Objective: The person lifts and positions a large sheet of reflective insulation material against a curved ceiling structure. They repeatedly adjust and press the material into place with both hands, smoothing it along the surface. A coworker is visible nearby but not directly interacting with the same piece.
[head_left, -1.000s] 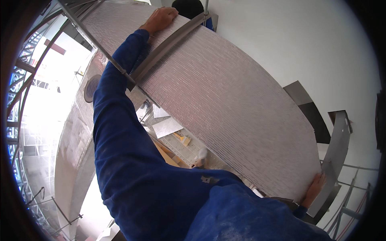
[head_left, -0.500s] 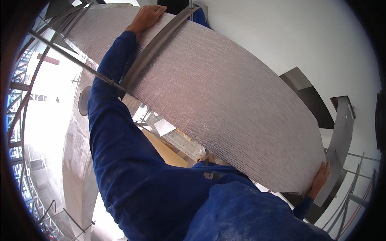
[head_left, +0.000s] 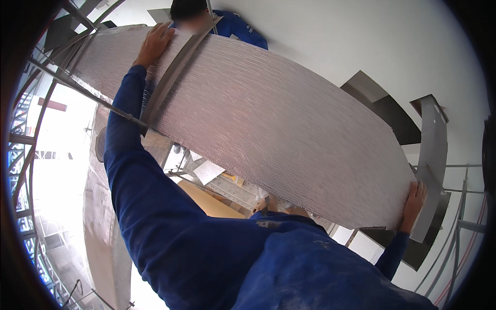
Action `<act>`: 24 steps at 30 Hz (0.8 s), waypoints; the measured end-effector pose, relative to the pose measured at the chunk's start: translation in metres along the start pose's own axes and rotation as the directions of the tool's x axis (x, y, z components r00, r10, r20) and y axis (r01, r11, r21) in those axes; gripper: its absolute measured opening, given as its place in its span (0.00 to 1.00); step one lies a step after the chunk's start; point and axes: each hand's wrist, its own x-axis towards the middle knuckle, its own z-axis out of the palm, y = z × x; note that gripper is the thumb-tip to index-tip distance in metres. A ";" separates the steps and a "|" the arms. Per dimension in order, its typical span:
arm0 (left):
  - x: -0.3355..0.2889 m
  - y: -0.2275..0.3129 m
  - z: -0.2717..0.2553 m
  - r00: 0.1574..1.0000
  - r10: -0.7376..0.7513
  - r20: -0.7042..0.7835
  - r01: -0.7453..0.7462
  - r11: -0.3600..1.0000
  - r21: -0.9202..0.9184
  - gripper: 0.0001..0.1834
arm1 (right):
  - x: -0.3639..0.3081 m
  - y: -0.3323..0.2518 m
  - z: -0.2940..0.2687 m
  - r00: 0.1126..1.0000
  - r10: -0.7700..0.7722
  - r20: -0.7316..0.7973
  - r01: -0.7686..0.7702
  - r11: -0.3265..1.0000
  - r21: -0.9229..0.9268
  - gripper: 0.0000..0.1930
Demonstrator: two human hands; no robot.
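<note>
The left hand (head_left: 155, 45) rests flat, fingers outstretched, on the long, silver, foil-faced panel (head_left: 294, 124), which spans the space between both hands. The right hand (head_left: 415, 200) lies against the panel's right end, fingers extended – whether its thumb hooks underneath cannot be told. A curved grey metal band (head_left: 170, 82) crosses just right of the left hand; a bent grey sheet-metal strip (head_left: 433, 165) stands just beyond the right hand. A blue-clad co-worker (head_left: 238, 27) is beyond the left hand, across the panel.

No text, label, brand, number or sign can be read here. On the far person's blue sleeve (head_left: 238, 25) there are small pale marks, but they are too small for telling letters.
</note>
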 end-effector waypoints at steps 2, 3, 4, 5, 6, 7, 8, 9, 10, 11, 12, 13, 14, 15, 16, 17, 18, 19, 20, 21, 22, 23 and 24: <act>-0.020 -0.015 -0.006 0.999 0.030 0.016 -0.031 0.997 0.077 0.33 | 0.001 0.008 0.005 0.999 -0.032 -0.009 0.032 1.000 0.000 0.32; -0.026 -0.023 -0.013 0.999 -0.005 0.053 -0.001 0.994 0.113 0.33 | 0.002 0.010 0.007 0.999 -0.047 -0.012 0.047 0.999 0.015 0.32; -0.034 -0.030 -0.023 0.998 0.016 0.063 -0.025 0.989 0.143 0.33 | 0.002 0.010 0.009 1.000 -0.026 0.003 0.026 0.999 0.038 0.32; -0.047 -0.037 -0.038 0.996 -0.007 0.092 -0.009 0.985 0.173 0.34 | 0.002 0.008 0.009 0.998 -0.069 -0.005 0.069 0.997 0.045 0.32; -0.058 -0.042 -0.055 0.993 -0.009 0.115 -0.015 0.979 0.204 0.34 | 0.003 0.003 0.008 0.997 -0.076 0.005 0.076 0.995 0.060 0.32; -0.068 -0.045 -0.076 0.997 -0.021 0.078 0.006 0.983 0.186 0.33 | 0.004 -0.004 0.007 0.997 -0.073 0.010 0.072 0.994 0.079 0.31; -0.079 -0.044 -0.099 0.999 -0.013 0.048 0.004 0.985 0.174 0.33 | 0.006 -0.014 0.006 0.991 -0.130 0.030 0.127 0.990 0.065 0.32; -0.088 -0.040 -0.127 0.999 -0.040 -0.033 0.046 0.983 0.180 0.32 | 0.009 -0.027 0.004 0.984 -0.173 0.046 0.170 0.984 0.056 0.32; -0.097 -0.029 -0.150 0.986 -0.148 -0.080 0.162 0.965 0.205 0.31 | 0.012 -0.042 0.002 0.976 -0.209 0.058 0.207 0.977 0.047 0.32; -0.118 -0.010 -0.171 0.944 -0.258 -0.203 0.238 0.964 -0.117 0.28 | 0.015 -0.058 -0.001 0.957 -0.281 0.064 0.278 0.959 0.062 0.33; -0.146 0.018 -0.185 0.828 -0.467 -0.310 0.359 0.867 -0.346 0.27 | 0.017 -0.075 -0.004 0.936 -0.344 0.066 0.339 0.937 0.081 0.33; -0.167 0.051 -0.196 0.715 -0.590 -0.375 0.354 0.769 -0.532 0.26 | 0.020 -0.093 -0.006 0.908 -0.418 0.042 0.411 0.905 0.109 0.34; -0.188 0.090 -0.193 0.598 -0.547 -0.586 0.269 0.826 -0.496 0.23 | 0.023 -0.111 -0.009 0.882 -0.470 0.043 0.458 0.874 0.163 0.35; -0.207 0.130 -0.190 0.550 -0.379 -0.744 0.288 0.922 -0.257 0.21 | 0.025 -0.128 -0.010 0.848 -0.530 0.013 0.515 0.829 0.217 0.37; -0.220 0.173 -0.177 0.488 -0.190 -0.852 0.294 0.955 -0.045 0.19 | 0.029 -0.147 -0.009 0.819 -0.574 0.002 0.558 0.797 0.231 0.39; -0.228 0.212 -0.164 0.472 -0.255 -0.844 0.342 0.935 -0.092 0.18 | 0.033 -0.166 -0.009 0.795 -0.606 0.003 0.590 0.774 0.229 0.41; -0.229 0.251 -0.144 0.499 -0.331 -0.801 0.239 0.941 -0.240 0.16 | 0.038 -0.185 -0.008 0.749 -0.662 -0.018 0.651 0.731 0.206 0.43; -0.225 0.286 -0.123 0.621 -0.384 -0.683 0.074 0.896 -0.437 0.15 | 0.042 -0.205 -0.006 0.708 -0.705 -0.028 0.699 0.695 0.172 0.45; -0.219 0.318 -0.106 0.802 -0.216 -0.557 0.022 0.942 -0.334 0.19 | 0.043 -0.226 -0.004 0.668 -0.744 -0.012 0.740 0.662 0.118 0.46; -0.216 0.347 -0.092 0.932 -0.098 -0.349 0.012 0.971 -0.240 0.24 | 0.045 -0.248 0.000 0.593 -0.802 -0.079 0.805 0.589 0.070 0.46; -0.203 0.371 -0.074 0.987 0.045 -0.153 -0.091 0.946 -0.310 0.29 | 0.047 -0.271 0.003 0.587 -0.809 -0.032 0.808 0.583 0.081 0.46; -0.193 0.395 -0.055 0.990 0.133 0.036 -0.111 0.926 -0.361 0.32 | 0.049 -0.295 0.007 0.542 -0.836 -0.082 0.839 0.534 0.104 0.46; -0.187 0.418 -0.035 0.970 0.141 0.196 -0.087 0.960 -0.265 0.33 | 0.052 -0.317 0.010 0.538 -0.840 -0.077 0.841 0.526 0.127 0.46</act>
